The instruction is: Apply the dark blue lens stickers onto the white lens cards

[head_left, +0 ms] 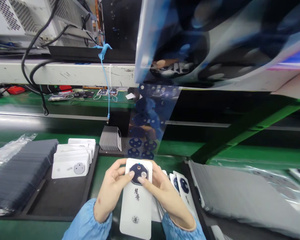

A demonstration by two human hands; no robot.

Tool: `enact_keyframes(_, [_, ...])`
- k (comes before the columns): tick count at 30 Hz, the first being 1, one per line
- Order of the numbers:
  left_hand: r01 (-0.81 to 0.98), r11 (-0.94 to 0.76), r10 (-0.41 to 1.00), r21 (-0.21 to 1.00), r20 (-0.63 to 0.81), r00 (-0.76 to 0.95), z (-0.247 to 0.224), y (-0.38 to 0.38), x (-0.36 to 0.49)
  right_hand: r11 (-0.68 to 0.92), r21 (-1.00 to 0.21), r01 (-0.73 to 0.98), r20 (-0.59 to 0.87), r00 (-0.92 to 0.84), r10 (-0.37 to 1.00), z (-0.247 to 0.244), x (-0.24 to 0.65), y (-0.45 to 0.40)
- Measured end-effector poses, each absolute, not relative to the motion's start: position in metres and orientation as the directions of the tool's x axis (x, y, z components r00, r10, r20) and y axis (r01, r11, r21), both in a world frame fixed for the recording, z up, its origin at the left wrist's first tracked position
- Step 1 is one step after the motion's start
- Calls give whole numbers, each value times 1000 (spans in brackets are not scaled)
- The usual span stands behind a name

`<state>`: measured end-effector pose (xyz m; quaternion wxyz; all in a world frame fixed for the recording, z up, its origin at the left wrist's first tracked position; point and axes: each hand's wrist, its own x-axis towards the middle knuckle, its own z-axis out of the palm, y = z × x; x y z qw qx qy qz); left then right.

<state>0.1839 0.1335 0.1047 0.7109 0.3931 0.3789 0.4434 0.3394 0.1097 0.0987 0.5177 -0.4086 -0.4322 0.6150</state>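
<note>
White and rounded at the corners, the phone back panel [141,206] is gripped in both hands, over the green table [103,168]; I cannot tell whether its lower end touches anything. The left hand [109,188] clasps the upper left edge, thumb on the dark-blue octagonal camera piece [137,173]. The right hand [165,187] clasps the opposite edge, its thumb reaching the octagon's lower part. I see the remaining fingers only partly, as they curl behind the panel. Below the octagon run black brush-style characters, with a round black emblem near the bottom.

Both wrists come out of light-blue sleeves [88,220]. Beside the right wrist I make out more white panels with dark octagons [187,195], partly covered by the arm. Ahead of the hands, a see-through sheet [152,123] carrying dark octagonal pieces hangs down, and just left of it stands a tight pack of panels [110,138] on edge.

To my left, a black tray [61,200] holds overlapping white panels [71,163] and a long row of dark grey sheets [22,173]. Over on my right lies another long row, in lighter grey [240,190]. Farther up, a blue coiled cord [104,53] dangles.
</note>
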Motion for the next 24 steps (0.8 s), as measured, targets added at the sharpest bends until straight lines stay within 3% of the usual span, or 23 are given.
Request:
enact_keyframes(7, [-179,210,914,961,-128,386,107,129,186,-71,-980,-184,-70,-11,997,88,333,117])
enact_keyframes(11, [150,24,869,988,-95,485,109,140,159,-76,-976,-203,-80,11,997,77,343,124])
enact_keyframes(14, [516,-164,918,841,-60,391,94,162,106,-105,-990,-93,-115,114,987,74,370,123])
enact_keyframes(16, [816,-66,987,574,-84,139,76,179,61,-191,-981,39,-186,112,976,72,396,120])
enact_keyframes(20, [901,270,963,338,-108,-248,36,202,-7,-380,-887,261,-330,216,919,53,446,113])
enact_keyframes(24, [902,353,935,248,-71,-347,11,211,-22,-433,-816,382,-248,445,860,18,467,111])
